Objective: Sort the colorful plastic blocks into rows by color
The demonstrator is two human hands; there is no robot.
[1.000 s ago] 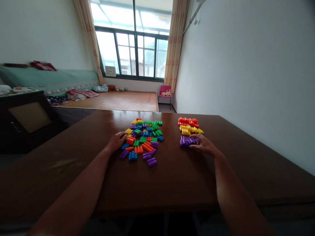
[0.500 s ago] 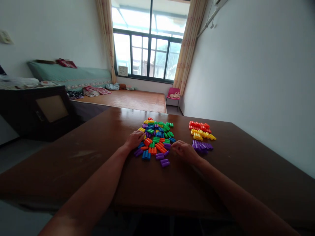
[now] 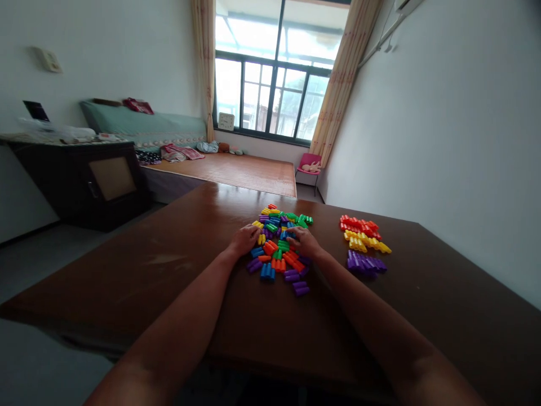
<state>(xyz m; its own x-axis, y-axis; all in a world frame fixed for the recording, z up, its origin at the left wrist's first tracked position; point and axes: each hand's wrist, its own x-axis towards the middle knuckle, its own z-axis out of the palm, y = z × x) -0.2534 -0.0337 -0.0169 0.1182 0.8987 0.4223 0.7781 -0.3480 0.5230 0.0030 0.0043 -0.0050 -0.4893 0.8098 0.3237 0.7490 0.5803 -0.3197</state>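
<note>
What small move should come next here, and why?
Probably close the right hand gently on the blue pieces beside it: they lie in the mixed pile right by that hand, so little reach seems needed. Whether it already touches them is unclear.

"What's at twelve o'clock?"
"A window (image 3: 276,70) between patterned curtains (image 3: 349,73), a square clock (image 3: 226,121) at eleven."
"And nine?"
"A dark cabinet (image 3: 78,183)."
"Between one and two?"
"A pink chair (image 3: 305,158) bearing a pale soft toy (image 3: 311,167)."

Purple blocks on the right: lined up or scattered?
Lined up: the purple blocks sit side by side, near the yellow blocks.
</note>
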